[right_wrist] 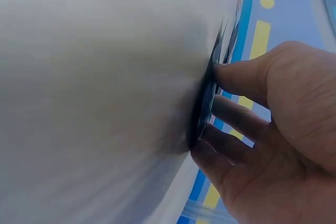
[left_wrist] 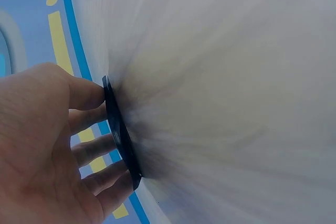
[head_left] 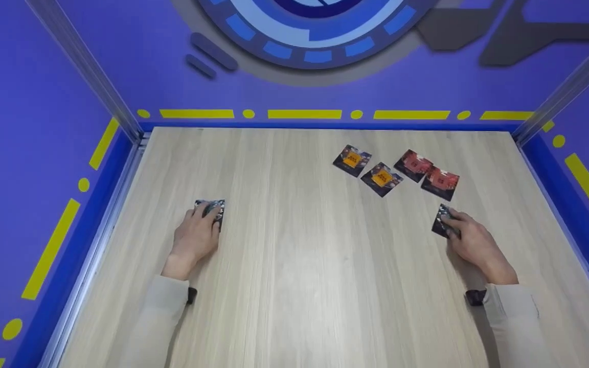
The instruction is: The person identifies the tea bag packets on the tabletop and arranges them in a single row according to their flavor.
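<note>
My left hand (head_left: 196,236) is over a small dark square card (head_left: 221,205) with a black and white print, on the left of the table. In the left wrist view the thumb and spread fingers reach along that card (left_wrist: 119,129), thumb near one end and little finger at the other. On the right, my right hand (head_left: 472,243) holds a similar dark card (head_left: 438,227). In the right wrist view the thumb and fingertips grip this card (right_wrist: 206,103), which looks bowed and tilted against the tabletop. My fingers partly hide both cards.
Two cards with orange centres, a left one (head_left: 352,160) and a right one (head_left: 382,179), lie at the back right. Beside them are two red cards, one (head_left: 413,165) touching the other (head_left: 440,183). Blue panels (head_left: 294,97) surround the wooden table (head_left: 294,255) at the back and sides.
</note>
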`<action>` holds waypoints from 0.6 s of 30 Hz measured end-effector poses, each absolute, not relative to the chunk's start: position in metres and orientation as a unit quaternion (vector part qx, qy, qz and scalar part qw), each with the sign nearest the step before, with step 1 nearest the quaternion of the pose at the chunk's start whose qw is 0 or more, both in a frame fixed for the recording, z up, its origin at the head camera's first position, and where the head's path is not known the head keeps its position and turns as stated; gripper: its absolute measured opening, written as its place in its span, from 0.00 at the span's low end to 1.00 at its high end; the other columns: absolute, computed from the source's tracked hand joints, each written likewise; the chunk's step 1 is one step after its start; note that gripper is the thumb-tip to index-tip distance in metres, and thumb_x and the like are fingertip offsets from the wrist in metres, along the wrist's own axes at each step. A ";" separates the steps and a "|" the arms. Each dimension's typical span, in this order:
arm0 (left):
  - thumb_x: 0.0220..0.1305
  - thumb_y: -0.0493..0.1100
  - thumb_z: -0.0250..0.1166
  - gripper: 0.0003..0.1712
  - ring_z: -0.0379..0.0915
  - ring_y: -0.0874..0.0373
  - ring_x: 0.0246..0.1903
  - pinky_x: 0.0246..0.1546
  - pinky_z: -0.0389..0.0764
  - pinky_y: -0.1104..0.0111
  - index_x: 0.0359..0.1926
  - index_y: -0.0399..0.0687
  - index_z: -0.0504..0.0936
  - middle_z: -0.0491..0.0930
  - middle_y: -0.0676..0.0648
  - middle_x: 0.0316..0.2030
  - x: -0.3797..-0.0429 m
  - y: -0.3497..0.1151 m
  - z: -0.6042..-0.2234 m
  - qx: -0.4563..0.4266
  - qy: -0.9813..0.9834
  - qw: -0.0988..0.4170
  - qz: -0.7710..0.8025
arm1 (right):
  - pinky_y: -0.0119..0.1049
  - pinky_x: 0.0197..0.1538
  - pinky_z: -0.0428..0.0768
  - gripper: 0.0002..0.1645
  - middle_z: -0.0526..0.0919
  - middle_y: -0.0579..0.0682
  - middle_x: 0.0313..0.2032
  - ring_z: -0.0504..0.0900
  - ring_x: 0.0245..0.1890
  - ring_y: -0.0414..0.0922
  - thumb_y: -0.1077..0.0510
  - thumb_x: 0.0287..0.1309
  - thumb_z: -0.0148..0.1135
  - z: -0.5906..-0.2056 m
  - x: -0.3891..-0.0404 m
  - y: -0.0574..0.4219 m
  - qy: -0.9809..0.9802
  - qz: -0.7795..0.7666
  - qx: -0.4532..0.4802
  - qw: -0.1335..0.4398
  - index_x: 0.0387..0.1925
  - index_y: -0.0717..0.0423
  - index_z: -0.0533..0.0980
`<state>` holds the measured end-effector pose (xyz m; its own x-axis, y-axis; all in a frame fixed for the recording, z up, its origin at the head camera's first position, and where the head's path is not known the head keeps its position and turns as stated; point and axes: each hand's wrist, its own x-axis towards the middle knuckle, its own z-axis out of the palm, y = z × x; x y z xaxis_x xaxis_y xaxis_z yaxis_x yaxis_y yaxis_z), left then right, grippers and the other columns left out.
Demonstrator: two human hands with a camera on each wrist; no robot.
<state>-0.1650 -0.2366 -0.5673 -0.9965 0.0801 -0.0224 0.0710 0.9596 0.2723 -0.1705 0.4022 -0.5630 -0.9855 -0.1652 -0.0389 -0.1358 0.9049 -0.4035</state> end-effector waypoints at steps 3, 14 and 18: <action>0.82 0.45 0.52 0.28 0.67 0.31 0.71 0.62 0.81 0.37 0.77 0.43 0.72 0.66 0.33 0.77 -0.166 -0.237 -0.567 0.037 0.990 0.016 0.138 | 0.74 0.71 0.67 0.27 0.66 0.73 0.75 0.65 0.72 0.77 0.66 0.74 0.58 -0.562 -0.172 0.395 0.974 -0.208 -0.080 0.038 0.70 0.69 0.74; 0.82 0.44 0.53 0.28 0.66 0.30 0.72 0.63 0.80 0.36 0.77 0.43 0.72 0.65 0.33 0.77 -0.165 -0.237 -0.567 0.037 0.989 0.021 0.140 | 0.73 0.72 0.68 0.26 0.67 0.72 0.75 0.67 0.72 0.76 0.66 0.73 0.58 -0.561 -0.175 0.368 0.970 -0.209 -0.113 0.047 0.70 0.68 0.75; 0.81 0.44 0.53 0.28 0.66 0.30 0.72 0.63 0.80 0.37 0.77 0.43 0.72 0.65 0.32 0.77 -0.165 -0.238 -0.568 0.040 0.989 0.019 0.140 | 0.73 0.73 0.67 0.27 0.67 0.70 0.76 0.67 0.73 0.74 0.66 0.73 0.58 -0.560 -0.177 0.355 0.969 -0.208 -0.120 0.064 0.71 0.65 0.75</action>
